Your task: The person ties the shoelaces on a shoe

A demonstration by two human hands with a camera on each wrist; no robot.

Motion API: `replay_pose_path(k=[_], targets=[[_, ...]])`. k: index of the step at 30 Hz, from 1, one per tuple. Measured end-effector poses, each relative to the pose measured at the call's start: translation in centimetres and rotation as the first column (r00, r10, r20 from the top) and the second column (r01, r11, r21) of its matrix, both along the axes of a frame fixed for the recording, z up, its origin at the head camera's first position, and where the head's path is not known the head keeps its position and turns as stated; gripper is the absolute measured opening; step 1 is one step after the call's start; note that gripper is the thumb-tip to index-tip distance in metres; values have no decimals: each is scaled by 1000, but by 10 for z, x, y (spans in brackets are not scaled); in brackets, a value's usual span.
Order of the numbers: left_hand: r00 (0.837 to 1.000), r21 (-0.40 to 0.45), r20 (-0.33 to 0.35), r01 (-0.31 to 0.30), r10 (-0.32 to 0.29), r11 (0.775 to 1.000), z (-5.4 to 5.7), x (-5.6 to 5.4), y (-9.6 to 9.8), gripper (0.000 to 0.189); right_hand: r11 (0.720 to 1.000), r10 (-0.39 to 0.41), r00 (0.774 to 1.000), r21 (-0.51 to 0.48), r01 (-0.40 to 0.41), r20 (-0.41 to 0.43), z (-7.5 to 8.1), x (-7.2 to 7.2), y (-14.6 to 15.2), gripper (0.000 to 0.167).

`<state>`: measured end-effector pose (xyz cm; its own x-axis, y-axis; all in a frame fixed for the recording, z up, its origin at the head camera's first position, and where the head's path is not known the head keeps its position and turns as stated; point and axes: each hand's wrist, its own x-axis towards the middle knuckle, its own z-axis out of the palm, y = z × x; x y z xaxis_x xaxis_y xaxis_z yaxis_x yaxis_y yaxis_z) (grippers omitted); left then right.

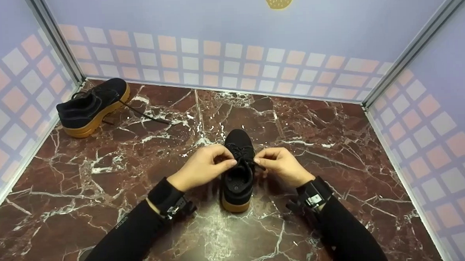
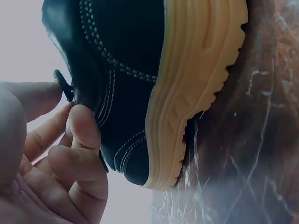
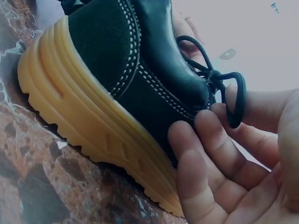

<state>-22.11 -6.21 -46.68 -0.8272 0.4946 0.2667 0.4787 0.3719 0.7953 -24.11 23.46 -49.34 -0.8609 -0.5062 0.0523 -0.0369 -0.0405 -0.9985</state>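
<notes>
A black shoe [image 1: 238,139] with a tan sole [image 2: 194,60] and pale stitching stands upright on the floor, toe pointing away from me. My left hand [image 1: 200,166] is at the left of its opening, and thumb and forefinger pinch a black shoelace [image 2: 64,84]. On the other side, my right hand [image 1: 284,166] pinches a loop of the lace [image 3: 241,100] between thumb and forefinger. In the right wrist view, a knot [image 3: 214,77] with loops to both sides sits over the tongue area. The remaining fingers of both hands are bent beside the shoe.
A second black shoe [image 1: 92,105] with a tan sole rests at the far left by the wall corner, its loose lace [image 1: 147,116] trailing across the floor. Reddish-brown marbled floor [image 1: 141,205] surrounds both shoes. Lilac panels [image 1: 228,28] with checkered bands enclose the back and sides.
</notes>
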Motion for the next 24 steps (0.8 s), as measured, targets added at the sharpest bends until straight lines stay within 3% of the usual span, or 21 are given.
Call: replay_pose_path(k=[4,7,12,15,18,24], targets=[[999,-3,-32,-7,7,1000,-2,0,4,10,999,32,996,25,-30,-81,1,1,0,10],[997,-61,-80,0,-5,998,-1,1,2,9,997,64,989,51,-57,-136,2,0,2,16],[978,-222,-193,32,-76,975,2,1,-3,13,988,88,963,142,-53,-253,4,-1,3,13],[965,-269,-230,62,-127,961,2,-1,-5,15,980,81,946,200,-18,-313,5,-2,5,12],[966,-247,-211,99,-153,964,2,-3,-7,16,972,75,939,237,7,-335,6,-3,7,12],[978,-108,-95,177,-187,978,-5,-7,-11,20,963,76,939,270,18,-336,7,-3,11,13]])
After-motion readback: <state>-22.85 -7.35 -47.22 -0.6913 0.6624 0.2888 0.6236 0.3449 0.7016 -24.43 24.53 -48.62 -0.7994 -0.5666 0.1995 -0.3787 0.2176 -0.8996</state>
